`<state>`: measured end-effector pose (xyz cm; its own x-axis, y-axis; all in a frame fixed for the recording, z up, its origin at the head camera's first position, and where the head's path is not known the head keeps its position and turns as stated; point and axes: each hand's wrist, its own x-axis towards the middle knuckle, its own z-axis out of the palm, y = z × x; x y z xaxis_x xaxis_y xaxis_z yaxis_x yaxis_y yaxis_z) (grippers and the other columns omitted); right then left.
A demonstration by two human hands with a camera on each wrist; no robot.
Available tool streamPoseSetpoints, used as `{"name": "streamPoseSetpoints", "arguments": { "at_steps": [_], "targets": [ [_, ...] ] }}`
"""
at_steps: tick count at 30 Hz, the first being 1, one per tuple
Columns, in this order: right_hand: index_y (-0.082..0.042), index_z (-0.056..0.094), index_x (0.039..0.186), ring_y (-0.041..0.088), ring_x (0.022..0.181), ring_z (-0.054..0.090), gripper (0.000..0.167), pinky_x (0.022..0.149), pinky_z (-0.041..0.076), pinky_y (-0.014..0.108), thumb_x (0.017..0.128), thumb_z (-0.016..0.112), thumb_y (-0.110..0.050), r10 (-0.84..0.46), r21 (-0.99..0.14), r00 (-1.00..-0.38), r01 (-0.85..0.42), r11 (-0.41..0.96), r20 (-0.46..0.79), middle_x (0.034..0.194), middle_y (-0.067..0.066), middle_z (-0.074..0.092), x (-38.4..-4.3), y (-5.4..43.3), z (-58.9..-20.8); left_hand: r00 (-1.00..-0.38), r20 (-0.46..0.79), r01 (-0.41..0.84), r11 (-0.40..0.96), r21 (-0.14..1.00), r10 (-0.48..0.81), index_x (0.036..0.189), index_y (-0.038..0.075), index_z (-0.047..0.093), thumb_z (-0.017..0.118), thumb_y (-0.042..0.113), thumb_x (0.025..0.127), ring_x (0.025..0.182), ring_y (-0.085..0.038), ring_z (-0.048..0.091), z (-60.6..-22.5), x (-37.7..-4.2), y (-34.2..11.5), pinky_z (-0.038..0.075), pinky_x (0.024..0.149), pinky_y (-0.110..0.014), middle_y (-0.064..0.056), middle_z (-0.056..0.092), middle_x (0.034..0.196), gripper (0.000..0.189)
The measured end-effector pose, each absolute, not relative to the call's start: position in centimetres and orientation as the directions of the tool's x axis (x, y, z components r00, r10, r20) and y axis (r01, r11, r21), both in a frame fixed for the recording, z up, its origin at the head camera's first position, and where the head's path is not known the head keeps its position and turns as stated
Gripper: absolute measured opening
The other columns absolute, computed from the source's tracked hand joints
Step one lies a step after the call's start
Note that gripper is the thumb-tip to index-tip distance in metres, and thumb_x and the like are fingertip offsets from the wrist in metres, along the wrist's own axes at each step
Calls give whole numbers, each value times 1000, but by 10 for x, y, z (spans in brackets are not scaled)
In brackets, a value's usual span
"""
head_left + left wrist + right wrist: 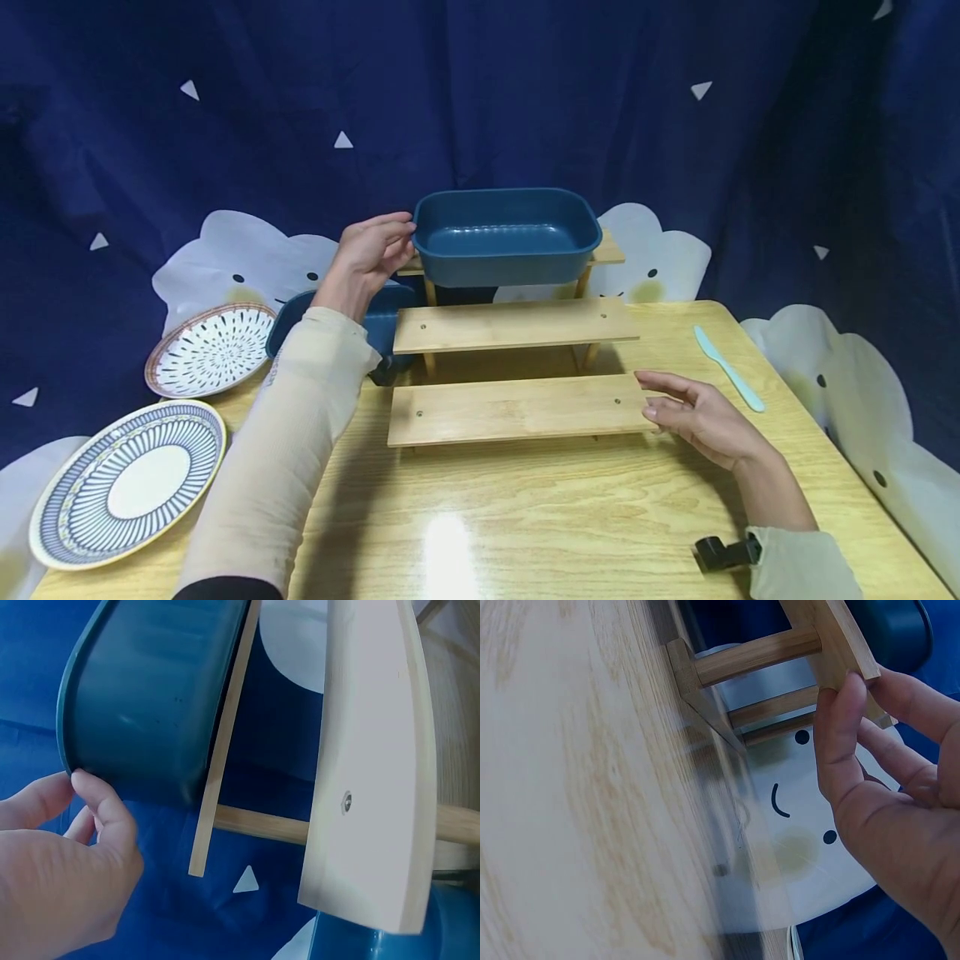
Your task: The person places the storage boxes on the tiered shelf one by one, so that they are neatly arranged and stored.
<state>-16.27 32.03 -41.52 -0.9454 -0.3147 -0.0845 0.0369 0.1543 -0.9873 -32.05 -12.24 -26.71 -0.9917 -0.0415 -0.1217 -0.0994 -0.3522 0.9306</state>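
Note:
A dark blue rectangular basin [510,268] sits on the top board of a three-step wooden rack [517,323]. At the basin's left end, my left hand [369,254] pinches the rim between thumb and fingertip, as the left wrist view shows on the basin wall [150,705]. My right hand [701,418] holds the right end of the lowest board [510,410]. In the right wrist view, thumb and fingers [842,742] lie on either side of that board's end. The basin's underside is hidden.
Behind my left forearm stands a second blue basin [382,312], partly covered. A brown-rimmed speckled plate [213,350] and a blue-patterned plate [150,483] lie at the left. On the right lies a mint-green knife [727,367]. A dark curtain [510,100] hangs behind the table [570,508].

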Motion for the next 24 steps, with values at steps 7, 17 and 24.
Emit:
{"name": "streamPoseSetpoints", "arguments": {
  "at_steps": [7, 17, 24],
  "targets": [
    [10, 33, 152, -2, 121, 52, 62, 92, 51, 23, 100, 63, -7, -319, -987, -944, 41, 158, -90, 159, 23, 26, -163, 320, -415, -994, -107, -91, -341, 936, -28, 135, -2, 61, 63, -3, 97, 89, -16, 62, -269, -320, -119, 54, 66, -18, -21, 55, 138, 38],
    [8, 34, 152, -2, 122, 51, 63, 95, 50, 22, 100, 64, -10, -314, -983, -944, 48, 176, -103, 160, 19, 28, -166, 320, -416, -994, -106, -97, -303, 948, -12, 133, 3, 64, 66, 3, 98, 90, -17, 68, -273, -318, -124, 58, 75, -23, -20, 61, 133, 36],
    [7, 34, 153, -1, 122, 51, 62, 96, 49, 22, 100, 63, -10, -325, -984, -940, 45, 171, -99, 160, 21, 27, -166, 321, -417, -993, -114, -112, -252, 961, 5, 130, 8, 66, 67, 10, 99, 106, -23, 67, -281, -311, -141, 57, 90, -31, -14, 62, 135, 31]
  ]
}}
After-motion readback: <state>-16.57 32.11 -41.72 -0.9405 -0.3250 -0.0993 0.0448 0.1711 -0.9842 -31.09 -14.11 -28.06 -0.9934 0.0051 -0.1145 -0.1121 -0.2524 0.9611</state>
